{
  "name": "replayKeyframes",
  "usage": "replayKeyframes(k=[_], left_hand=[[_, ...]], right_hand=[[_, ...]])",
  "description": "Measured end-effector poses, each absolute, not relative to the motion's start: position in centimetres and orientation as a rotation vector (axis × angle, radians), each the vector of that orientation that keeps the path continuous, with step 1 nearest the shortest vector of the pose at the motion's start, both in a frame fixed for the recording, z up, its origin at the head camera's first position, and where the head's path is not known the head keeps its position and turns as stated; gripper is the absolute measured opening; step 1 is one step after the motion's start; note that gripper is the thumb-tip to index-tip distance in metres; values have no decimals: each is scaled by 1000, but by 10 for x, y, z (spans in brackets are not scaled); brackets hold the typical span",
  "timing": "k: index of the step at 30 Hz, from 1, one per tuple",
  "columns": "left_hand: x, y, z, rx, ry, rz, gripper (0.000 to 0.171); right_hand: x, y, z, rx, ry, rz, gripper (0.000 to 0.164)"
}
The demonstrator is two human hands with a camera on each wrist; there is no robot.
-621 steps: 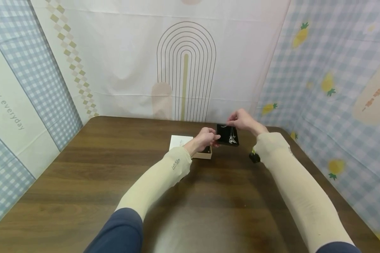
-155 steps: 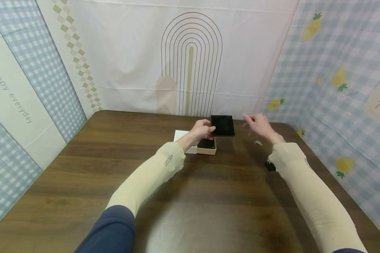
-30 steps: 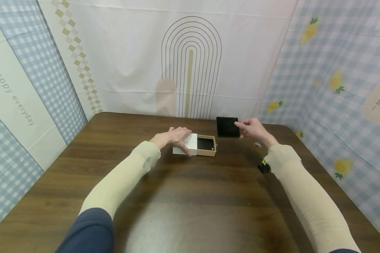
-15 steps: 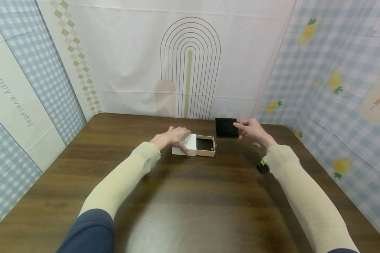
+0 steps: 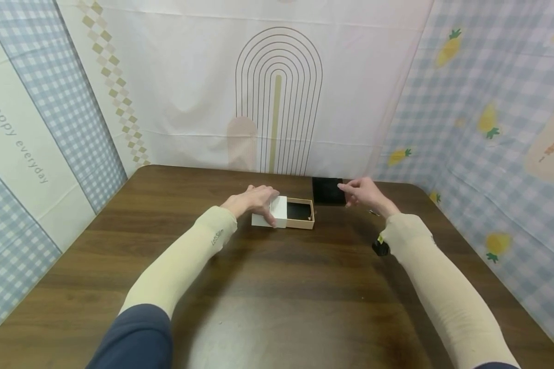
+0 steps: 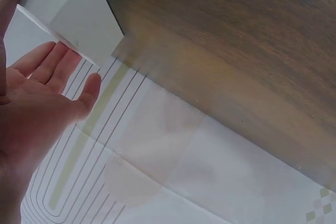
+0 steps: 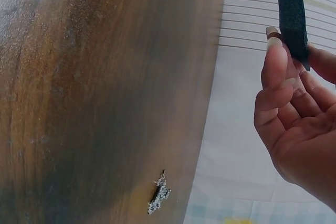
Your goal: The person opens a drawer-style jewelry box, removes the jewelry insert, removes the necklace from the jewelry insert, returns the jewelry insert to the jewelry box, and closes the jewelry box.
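Observation:
My left hand (image 5: 254, 199) grips the white box sleeve (image 5: 279, 212) from above, its thumb on the near side and its other fingers toward the back. Out of the sleeve's right end sticks a tan box drawer (image 5: 304, 224), with black inside. Between thumb and fingers my right hand (image 5: 364, 193) pinches a thin square black jewelry pad (image 5: 326, 191) by its right edge; in the right wrist view this pad (image 7: 293, 17) appears edge-on. A silver necklace (image 7: 159, 193) lies bunched on the table below the right hand, mostly hidden by the wrist in the head view.
A small black object (image 5: 380, 247) with a yellow bit sits by the right cuff. The brown wooden table (image 5: 277, 292) ends at a white cloth backdrop (image 5: 189, 92) behind the hands.
Long ago the left hand held the pad bearing the necklace; since then the necklace went onto the table, the pad passed to the right hand, and the left took the sleeve. Lately the pad sinks slightly.

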State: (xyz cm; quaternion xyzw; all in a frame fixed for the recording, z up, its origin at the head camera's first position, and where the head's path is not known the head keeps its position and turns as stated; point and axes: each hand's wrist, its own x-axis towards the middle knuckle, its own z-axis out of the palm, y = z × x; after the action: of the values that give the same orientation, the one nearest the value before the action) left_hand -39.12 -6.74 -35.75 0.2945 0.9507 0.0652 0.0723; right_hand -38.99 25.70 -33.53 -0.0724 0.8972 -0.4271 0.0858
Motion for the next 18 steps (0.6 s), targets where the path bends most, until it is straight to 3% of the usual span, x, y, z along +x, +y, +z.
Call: replayKeyframes(k=[18], left_hand=[[-390,-62,-351,854,2811,128,81]], right_hand=[[-393,251,-342,-233,2727,-1183,45]])
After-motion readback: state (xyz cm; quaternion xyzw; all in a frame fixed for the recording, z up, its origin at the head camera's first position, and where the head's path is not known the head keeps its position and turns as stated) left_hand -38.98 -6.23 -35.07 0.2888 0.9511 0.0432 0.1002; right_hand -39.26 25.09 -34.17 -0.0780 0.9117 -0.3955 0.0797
